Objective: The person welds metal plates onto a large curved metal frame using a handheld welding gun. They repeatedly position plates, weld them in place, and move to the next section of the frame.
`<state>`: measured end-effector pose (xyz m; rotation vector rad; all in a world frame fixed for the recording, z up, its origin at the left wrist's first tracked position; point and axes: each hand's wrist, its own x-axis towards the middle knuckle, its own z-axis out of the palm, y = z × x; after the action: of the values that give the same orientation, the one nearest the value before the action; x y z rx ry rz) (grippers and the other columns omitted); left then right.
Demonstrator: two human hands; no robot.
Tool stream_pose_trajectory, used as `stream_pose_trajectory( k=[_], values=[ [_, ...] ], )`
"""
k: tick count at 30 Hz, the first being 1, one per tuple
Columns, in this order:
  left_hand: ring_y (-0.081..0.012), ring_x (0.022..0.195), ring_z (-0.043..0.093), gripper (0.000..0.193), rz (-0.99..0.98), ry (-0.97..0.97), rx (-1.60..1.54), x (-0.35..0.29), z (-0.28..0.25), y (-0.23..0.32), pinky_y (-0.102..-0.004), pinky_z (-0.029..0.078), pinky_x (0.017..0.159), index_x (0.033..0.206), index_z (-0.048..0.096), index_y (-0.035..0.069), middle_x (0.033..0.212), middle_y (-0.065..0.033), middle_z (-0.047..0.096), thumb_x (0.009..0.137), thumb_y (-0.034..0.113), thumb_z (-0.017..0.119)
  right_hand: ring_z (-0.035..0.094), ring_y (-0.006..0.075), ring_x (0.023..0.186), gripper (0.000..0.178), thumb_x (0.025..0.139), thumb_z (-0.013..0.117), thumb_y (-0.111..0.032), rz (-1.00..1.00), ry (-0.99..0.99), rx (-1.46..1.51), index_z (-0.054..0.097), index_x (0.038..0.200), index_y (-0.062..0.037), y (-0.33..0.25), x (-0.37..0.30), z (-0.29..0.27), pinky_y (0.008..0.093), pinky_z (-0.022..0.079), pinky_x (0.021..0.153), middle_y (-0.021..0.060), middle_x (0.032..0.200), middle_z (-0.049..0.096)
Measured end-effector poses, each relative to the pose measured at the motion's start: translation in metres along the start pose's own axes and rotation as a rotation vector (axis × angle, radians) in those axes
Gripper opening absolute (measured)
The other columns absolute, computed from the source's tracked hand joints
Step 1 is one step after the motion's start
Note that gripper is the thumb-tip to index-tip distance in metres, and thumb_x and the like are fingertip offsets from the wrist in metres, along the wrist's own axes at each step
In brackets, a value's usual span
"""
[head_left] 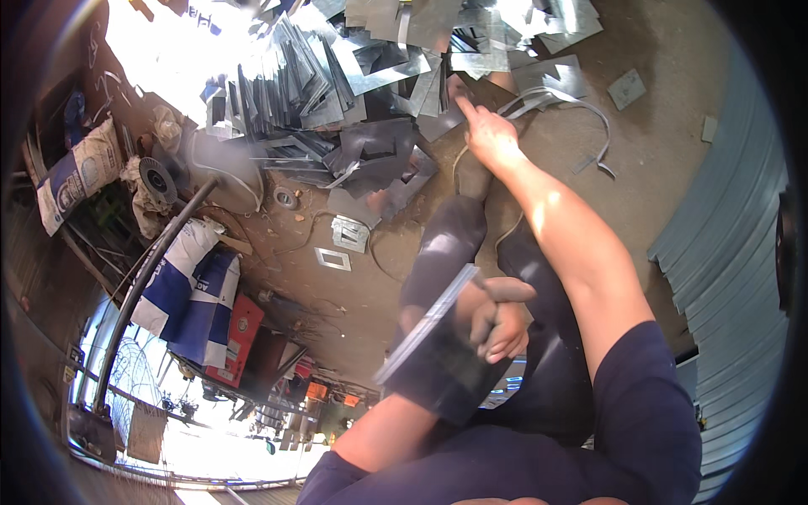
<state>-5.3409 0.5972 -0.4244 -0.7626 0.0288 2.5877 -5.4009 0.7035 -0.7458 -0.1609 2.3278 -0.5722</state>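
My left hand (502, 326) is wrapped round a small stack of thin rectangular metal sheets (431, 324), tilted in front of my lap. Its thumb sticks out, and the sheets hide part of the palm and wrist. With the arm stretched far forward, my right hand (491, 135) is at the near edge of a large heap of cut sheet-metal pieces (303, 71). The index finger is stretched out to a grey metal sheet (439, 123), which mirrors it; whether it touches the sheet is unclear. The other fingers are partly hidden.
Strapping (599, 122) curls on the floor right of my reaching hand. Small metal frames (333, 259) and a tape roll (285, 198) lie left of my legs. Blue-and-white sacks (181, 282) and a red machine (234, 341) stand farther left. Corrugated metal (715, 252) lines the right side.
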Motion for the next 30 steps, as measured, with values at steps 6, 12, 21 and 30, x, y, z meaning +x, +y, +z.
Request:
stream_pose_trajectory(
  k=[6,12,21,30],
  values=[
    [-0.0169,0.076,0.054,0.071,0.138,0.030,-0.066,-0.009,-0.016,0.037,-0.0347,0.042,0.079,0.154,0.037,0.001,0.085,-0.0046,0.054,0.102,0.048,0.046,0.068,0.0443,0.096,0.063,0.087,0.066,-0.019,-0.040,0.017,0.035,0.040,0.144,-0.0193,0.006,0.058,0.030,0.0545,0.056,0.079,0.0206,0.118,0.063],
    [-0.0166,0.078,0.055,0.052,0.173,0.100,-0.087,-0.011,-0.014,0.043,-0.0359,0.044,0.082,0.156,0.037,0.005,0.089,-0.0034,0.056,0.108,0.026,0.042,0.068,0.0423,0.103,0.076,0.086,0.071,-0.022,0.037,0.041,0.076,0.037,0.154,-0.0271,0.008,0.063,0.033,0.0506,0.057,0.087,0.0189,0.127,0.066],
    [-0.0190,0.078,0.056,0.020,0.102,-0.114,-0.207,-0.002,-0.044,0.033,-0.0353,0.043,0.083,0.123,0.048,0.012,0.091,-0.0034,0.057,0.108,0.025,0.043,0.072,0.0350,0.098,0.057,0.090,0.067,-0.021,-0.011,-0.135,-0.371,0.047,0.144,-0.0189,0.000,0.062,0.004,0.0476,0.059,0.080,0.0148,0.111,0.069],
    [-0.0207,0.069,0.057,0.124,0.204,0.073,-0.363,-0.018,-0.053,0.003,-0.0394,0.044,0.077,0.149,0.038,-0.013,0.082,-0.0107,0.059,0.082,0.092,0.042,0.062,0.0283,0.112,0.027,0.088,0.067,-0.021,-0.038,0.090,-0.387,0.066,0.114,-0.0132,0.037,0.017,0.020,0.0426,0.054,0.088,0.0093,0.121,0.060]
  ],
)
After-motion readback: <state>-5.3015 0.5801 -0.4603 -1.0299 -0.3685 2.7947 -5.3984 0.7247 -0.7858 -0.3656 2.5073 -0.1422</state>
